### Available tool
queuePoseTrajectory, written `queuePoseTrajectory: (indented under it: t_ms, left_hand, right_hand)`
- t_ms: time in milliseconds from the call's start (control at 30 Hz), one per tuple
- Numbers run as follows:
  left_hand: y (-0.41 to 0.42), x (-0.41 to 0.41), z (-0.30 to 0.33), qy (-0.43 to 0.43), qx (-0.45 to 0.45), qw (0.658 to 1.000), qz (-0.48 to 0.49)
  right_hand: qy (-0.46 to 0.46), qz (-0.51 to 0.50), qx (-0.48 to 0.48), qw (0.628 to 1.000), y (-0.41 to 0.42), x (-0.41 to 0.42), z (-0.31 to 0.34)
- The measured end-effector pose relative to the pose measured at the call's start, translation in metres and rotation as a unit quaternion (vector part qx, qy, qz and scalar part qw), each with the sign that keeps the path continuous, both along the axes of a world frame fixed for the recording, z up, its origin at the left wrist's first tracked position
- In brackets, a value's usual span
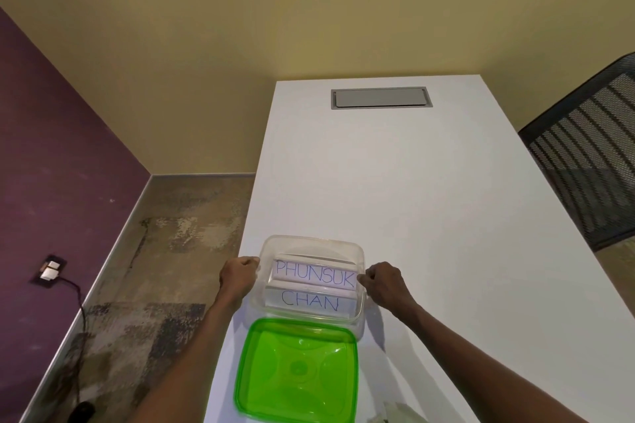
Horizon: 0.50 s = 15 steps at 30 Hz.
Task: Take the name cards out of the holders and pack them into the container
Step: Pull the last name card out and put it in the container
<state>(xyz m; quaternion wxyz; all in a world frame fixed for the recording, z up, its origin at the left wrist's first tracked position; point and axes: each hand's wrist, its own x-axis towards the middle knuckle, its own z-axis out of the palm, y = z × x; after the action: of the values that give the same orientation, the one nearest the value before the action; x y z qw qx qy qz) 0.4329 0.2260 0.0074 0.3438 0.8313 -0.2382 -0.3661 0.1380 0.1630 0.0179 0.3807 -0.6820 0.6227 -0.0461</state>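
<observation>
Cards sat in clear container [357,252] on white table [395,182]. Room: yellow wall, purple wall at left, worn floor, mesh chair [591,154] at right, grey hatch [380,98] at table's far end. PHUNSUK card [314,273] behind CHAN card [311,299], both lengthwise left-right, lettering faced camera. Green lid [297,371] lay just in front of container, overlapping near rim. Left hand [238,276] curled on container's left rim; right hand [381,280] curled, gripped right rim.
</observation>
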Motion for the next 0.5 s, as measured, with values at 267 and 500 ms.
queuePoseTrajectory:
  t_ms: [267, 500]
  left_hand:
    - [0.002, 0.000, -0.002, 0.021, -0.023, 0.999, 0.036]
    - [-0.003, -0.010, 0.009, 0.021, -0.032, 0.998, 0.051]
  right_hand:
    - [-0.049, -0.056, 0.041, 0.996, 0.000, 0.001, -0.001]
    - [-0.067, -0.050, 0.028, 0.996, -0.003, -0.008, 0.004]
